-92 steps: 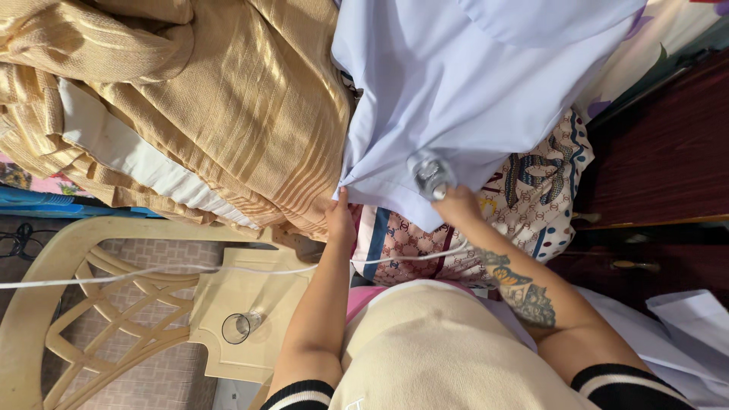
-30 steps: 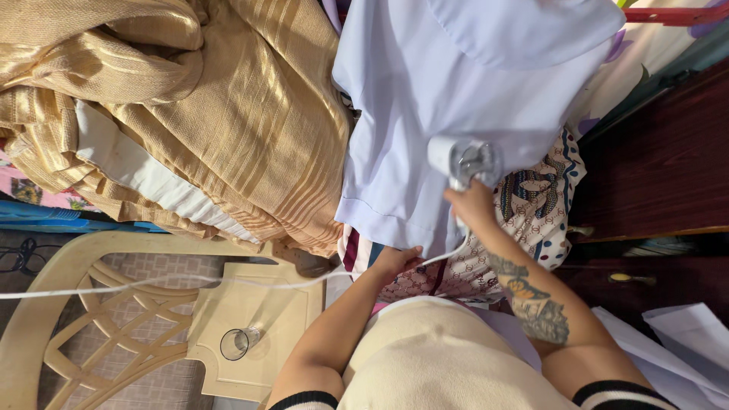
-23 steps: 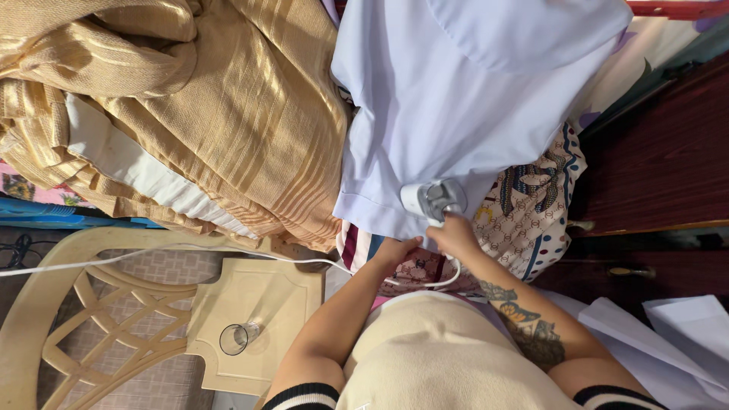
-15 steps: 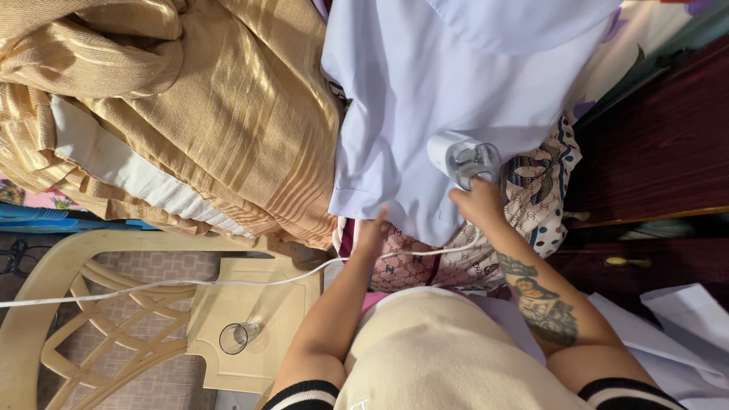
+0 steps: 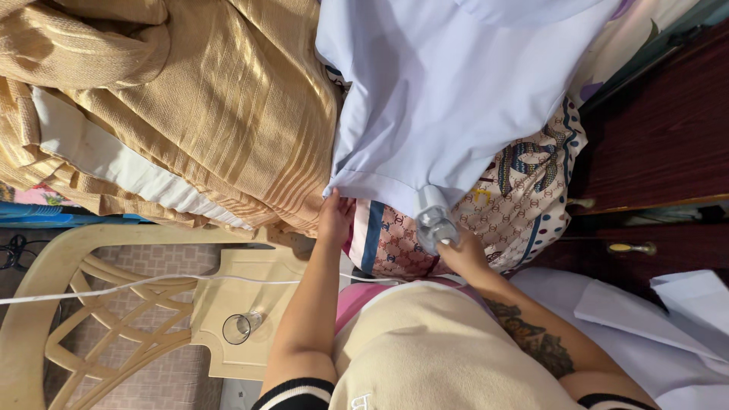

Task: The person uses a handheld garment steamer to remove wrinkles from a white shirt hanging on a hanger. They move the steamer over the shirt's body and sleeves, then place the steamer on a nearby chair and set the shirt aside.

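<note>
A pale lavender-blue garment hangs in front of me. My left hand pinches its lower left hem corner and holds the cloth taut. My right hand grips a small white handheld steamer, whose head presses against the bottom hem of the garment. A white cord runs from the steamer leftward. Behind the garment hangs a patterned cloth with beige, blue and dotted print.
Golden-tan striped fabric is piled at the left. A beige plastic chair stands below it, with a clear glass on its arm. Dark wooden furniture with a brass knob is at the right; white cloth lies at lower right.
The steamer has slid down the garment from mid-height to its bottom hem. My left hand stays at the hem's left corner, keeping it stretched.
</note>
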